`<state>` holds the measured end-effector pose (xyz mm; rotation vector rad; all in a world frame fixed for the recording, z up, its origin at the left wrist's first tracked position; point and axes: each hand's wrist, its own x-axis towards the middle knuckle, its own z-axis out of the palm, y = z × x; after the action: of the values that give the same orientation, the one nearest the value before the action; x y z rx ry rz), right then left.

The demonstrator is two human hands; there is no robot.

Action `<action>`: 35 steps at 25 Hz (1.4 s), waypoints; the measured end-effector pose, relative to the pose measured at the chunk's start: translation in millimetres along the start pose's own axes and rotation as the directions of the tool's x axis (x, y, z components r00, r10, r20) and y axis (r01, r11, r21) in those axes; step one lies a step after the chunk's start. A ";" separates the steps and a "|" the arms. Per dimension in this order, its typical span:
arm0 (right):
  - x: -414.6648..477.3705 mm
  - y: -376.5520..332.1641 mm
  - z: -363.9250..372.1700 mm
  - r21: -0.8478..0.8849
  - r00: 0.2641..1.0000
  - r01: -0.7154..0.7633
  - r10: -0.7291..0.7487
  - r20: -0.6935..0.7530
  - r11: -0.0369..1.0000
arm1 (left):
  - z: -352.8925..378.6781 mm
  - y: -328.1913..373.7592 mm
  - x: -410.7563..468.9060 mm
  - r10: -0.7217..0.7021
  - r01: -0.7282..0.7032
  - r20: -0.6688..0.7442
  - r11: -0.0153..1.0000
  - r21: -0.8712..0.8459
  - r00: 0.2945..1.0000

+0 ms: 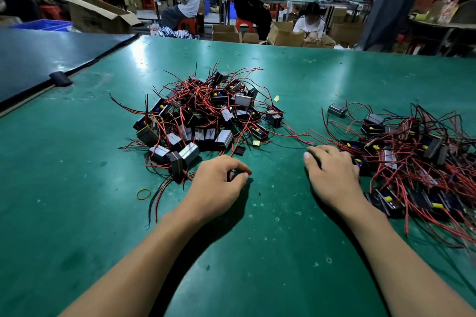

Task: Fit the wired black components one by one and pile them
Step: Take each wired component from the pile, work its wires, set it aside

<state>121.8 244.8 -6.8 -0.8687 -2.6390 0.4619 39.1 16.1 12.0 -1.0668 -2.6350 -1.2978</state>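
We have both hands down by the heaps.
Our left hand [219, 183] is loosely curled and empty, heap of black red-wired components [208, 116] just beyond it; right hand [332, 177] on second heap [412, 162] at its fingertips, grip unclear.

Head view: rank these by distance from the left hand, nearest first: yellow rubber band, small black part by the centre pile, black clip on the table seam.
1. small black part: just beyond the left hand, at the near edge of the centre pile.
2. yellow rubber band: to the hand's left.
3. black clip: far left, well back.
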 end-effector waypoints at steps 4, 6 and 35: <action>-9.5 -10.9 -2.7 0.080 0.990 0.136 -0.132 -0.046 0.988 | 0.4 0.7 0.7 -0.012 0.012 -0.016 1.000 -0.004 1.000; -18.3 -22.5 -0.4 0.162 0.972 0.233 -0.228 -0.054 0.959 | 0.7 0.8 2.3 -0.042 0.040 -0.063 0.998 -0.044 0.997; 56.0 -140.2 -90.3 0.481 0.906 0.368 -0.191 -0.378 0.796 | -4.4 -1.6 6.9 -0.127 0.085 -0.108 0.941 -0.326 0.986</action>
<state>43.5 190.6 141.1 -0.3173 -2.1150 0.8585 31.7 16.3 15.9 -0.8408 -2.4732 -1.8014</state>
